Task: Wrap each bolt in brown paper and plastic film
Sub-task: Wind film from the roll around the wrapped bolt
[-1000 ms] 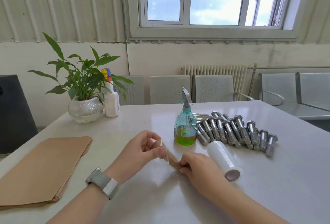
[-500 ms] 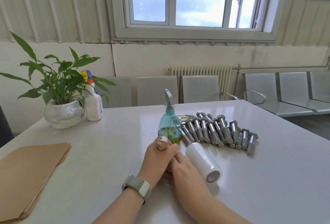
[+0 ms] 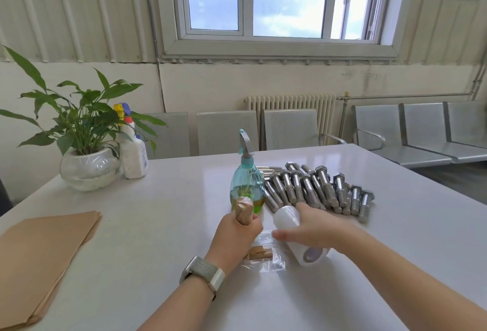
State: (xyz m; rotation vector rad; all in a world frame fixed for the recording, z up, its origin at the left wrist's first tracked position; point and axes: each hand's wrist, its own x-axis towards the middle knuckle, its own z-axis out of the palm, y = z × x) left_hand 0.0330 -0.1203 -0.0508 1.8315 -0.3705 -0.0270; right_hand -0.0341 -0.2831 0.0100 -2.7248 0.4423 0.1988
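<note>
While our left hand [image 3: 235,233] grips the paper-wrapped bolt [image 3: 243,210] upright, w/ its lower end poking out under the fist near the table's [image 3: 158,225] front-middle, our right hand [image 3: 313,227] lies over the film roll [image 3: 297,235], fingers curled round it. A loose sheet of film [image 3: 268,257] trails from the roll to the bolt's lower end, flat on the table. Looks like the film is already stuck to the paper, but it's clear & glary, so can't say for sure.

To do this step well: keep the bolt clamped firm, pull the roll away to tension the film, then turn the bolt so film lays on w/o wrinkles. Overlap each pass & cover both ends. Mind the spray bottle [image 3: 246,185] just behind the bolt; easy to knock. Bare bolts [image 3: 316,188] sit towards the far right edge, paper stack [image 3: 39,257] at the front left corner.
</note>
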